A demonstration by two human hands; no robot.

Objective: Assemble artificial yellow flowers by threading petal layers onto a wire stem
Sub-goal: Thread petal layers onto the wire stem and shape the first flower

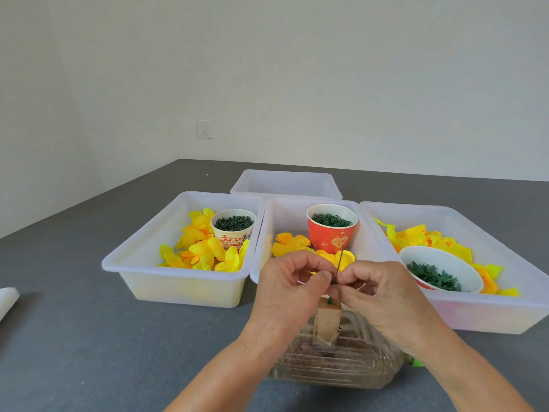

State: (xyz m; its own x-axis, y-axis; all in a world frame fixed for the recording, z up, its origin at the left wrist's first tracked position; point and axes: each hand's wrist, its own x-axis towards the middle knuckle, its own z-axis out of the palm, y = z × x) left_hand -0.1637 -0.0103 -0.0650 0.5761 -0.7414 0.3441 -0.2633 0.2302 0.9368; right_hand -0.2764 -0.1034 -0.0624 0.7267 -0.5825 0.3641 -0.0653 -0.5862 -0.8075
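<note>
Head view, red cup (332, 236) of green rings, bins (178, 281) of yellow petals (202, 248)

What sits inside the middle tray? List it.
The middle tray holds a red cup filled with green rings, and yellow petal layers in front of it. The left hand and right hand cover the tray's near part.
</note>
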